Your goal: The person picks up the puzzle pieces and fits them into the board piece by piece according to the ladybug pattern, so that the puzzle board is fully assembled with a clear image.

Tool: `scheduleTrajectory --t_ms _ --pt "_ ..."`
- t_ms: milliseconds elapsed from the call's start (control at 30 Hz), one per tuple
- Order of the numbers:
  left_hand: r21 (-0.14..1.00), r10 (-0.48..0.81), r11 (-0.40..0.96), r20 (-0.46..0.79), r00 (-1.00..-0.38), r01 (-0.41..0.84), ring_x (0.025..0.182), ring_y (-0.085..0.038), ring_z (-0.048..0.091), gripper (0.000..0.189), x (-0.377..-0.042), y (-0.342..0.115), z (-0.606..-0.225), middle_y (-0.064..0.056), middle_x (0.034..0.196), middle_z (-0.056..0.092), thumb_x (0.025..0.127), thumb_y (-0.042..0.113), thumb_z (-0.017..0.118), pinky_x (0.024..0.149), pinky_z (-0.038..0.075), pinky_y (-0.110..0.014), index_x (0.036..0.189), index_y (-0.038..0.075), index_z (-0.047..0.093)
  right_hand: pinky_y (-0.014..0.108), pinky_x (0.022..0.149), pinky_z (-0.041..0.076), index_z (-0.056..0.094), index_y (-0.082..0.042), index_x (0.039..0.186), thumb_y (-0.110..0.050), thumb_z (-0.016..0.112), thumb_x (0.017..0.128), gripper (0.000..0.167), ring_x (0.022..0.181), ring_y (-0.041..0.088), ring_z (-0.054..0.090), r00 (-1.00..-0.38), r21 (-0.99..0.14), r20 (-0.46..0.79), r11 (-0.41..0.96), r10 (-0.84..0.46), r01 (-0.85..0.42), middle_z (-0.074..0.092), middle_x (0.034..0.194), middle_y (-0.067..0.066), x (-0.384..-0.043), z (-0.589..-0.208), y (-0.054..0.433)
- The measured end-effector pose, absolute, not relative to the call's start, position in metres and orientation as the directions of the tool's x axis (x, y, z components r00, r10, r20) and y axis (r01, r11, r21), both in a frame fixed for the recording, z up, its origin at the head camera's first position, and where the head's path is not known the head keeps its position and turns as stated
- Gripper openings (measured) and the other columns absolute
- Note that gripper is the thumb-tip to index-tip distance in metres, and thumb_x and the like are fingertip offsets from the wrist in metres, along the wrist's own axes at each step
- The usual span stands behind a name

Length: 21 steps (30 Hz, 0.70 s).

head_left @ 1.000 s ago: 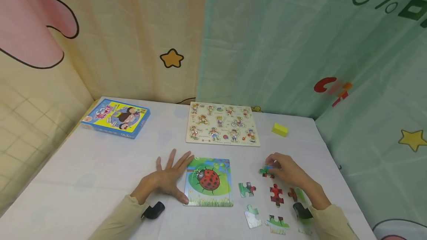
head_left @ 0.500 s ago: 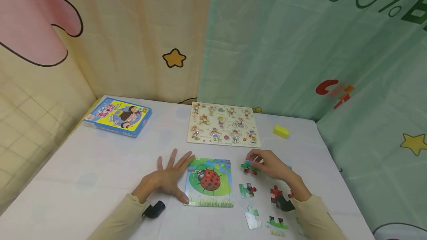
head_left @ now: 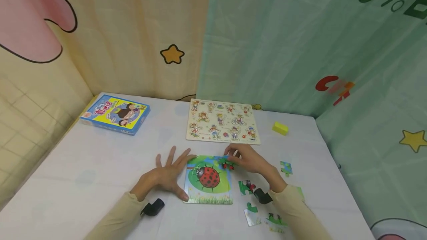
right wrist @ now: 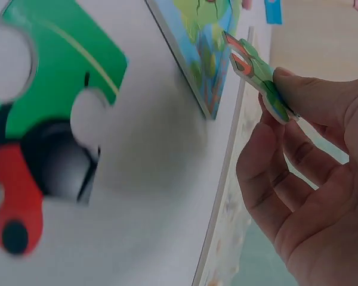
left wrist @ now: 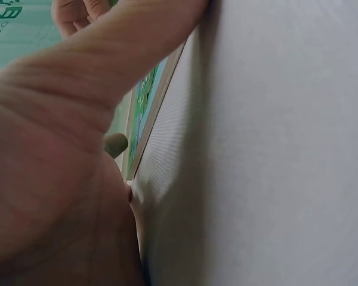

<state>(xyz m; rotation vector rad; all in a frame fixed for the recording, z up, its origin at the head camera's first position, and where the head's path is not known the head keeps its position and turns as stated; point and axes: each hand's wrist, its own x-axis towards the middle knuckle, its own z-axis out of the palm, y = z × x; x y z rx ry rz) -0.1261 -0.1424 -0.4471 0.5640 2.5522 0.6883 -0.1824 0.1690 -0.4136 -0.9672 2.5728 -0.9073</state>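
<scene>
A square ladybug puzzle board [head_left: 213,197] lies on the white table in the head view. My left hand [head_left: 168,177] has its fingers spread, with thumb and index fingertip at the board's left corners; the left wrist view shows mostly palm and wrist beside the board [left wrist: 144,107]. Over the board's upper right corner, my right hand [head_left: 248,158] pinches a green, blue and red jigsaw piece [head_left: 226,164]. Up close in the right wrist view, thumb and fingertips hold that jigsaw piece [right wrist: 259,77] tilted, apart from the board [right wrist: 191,44]. A loose ladybug-head piece [right wrist: 53,131] lies nearby.
Loose pieces lie right of the board, including a pale one [head_left: 252,216], a green one [head_left: 276,222] and a blue-green one [head_left: 286,167]; my right forearm covers others. Behind stand a figure puzzle board [head_left: 221,121], a yellow block [head_left: 280,128] and a blue box [head_left: 115,114].
My right hand has carried the pinched jigsaw piece leftward from among the loose pieces to the board's upper right corner. My left hand has stayed at the board's left edge.
</scene>
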Motion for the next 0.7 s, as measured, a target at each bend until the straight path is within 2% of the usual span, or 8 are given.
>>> scheduleTrajectory --t_ms 167,433,600,700 --pt "0.528 0.489 0.801 -0.307 -0.816 0.281 0.149 -0.05 -0.019 0.129 -0.124 -0.142 -0.445 -0.006 0.17 -0.006 0.057 0.057 0.092 0.103 -0.011 -0.084 0.159 0.024 0.02 0.025 0.074 0.054 0.068 -0.009 0.107 -0.011 0.064 0.098 0.01 0.082 0.01 0.062 -0.731 -0.635 -0.027 0.576 -0.682 -0.514 0.068 0.094 -0.001 -0.183 -0.417 0.152" --pt "0.511 0.489 0.808 -0.306 -0.817 0.292 0.15 -0.051 -0.017 0.129 -0.123 -0.142 -0.442 -0.006 0.17 -0.005 0.057 0.059 0.091 0.103 -0.009 -0.085 0.159 0.024 0.02 0.021 0.066 0.051 0.067 -0.007 0.108 -0.012 0.064 0.098 0.012 0.066 0.005 0.058 -0.714 -0.664 -0.041 0.553 -0.699 -0.504 0.068 0.094 0.003 -0.183 -0.42 0.126" --pt "0.507 0.492 0.809 -0.308 -0.814 0.297 0.149 -0.051 -0.018 0.13 -0.124 -0.142 -0.443 -0.005 0.17 -0.006 0.057 0.06 0.09 0.103 -0.009 -0.085 0.159 0.024 0.019 0.021 0.066 0.051 0.067 -0.006 0.109 -0.011 0.064 0.098 0.012 0.067 0.004 0.057 -0.712 -0.663 -0.047 0.556 -0.7 -0.502 0.068 0.094 0.003 -0.183 -0.425 0.116" --pt "0.505 0.49 0.811 -0.311 -0.814 0.296 0.149 -0.051 -0.018 0.13 -0.125 -0.142 -0.443 -0.005 0.17 -0.006 0.057 0.06 0.091 0.103 -0.009 -0.085 0.159 0.024 0.019 0.023 0.069 0.052 0.067 -0.008 0.108 -0.012 0.065 0.097 0.011 0.071 0.006 0.058 -0.732 -0.639 -0.058 0.589 -0.678 -0.494 0.068 0.094 0.001 -0.183 -0.428 0.112"
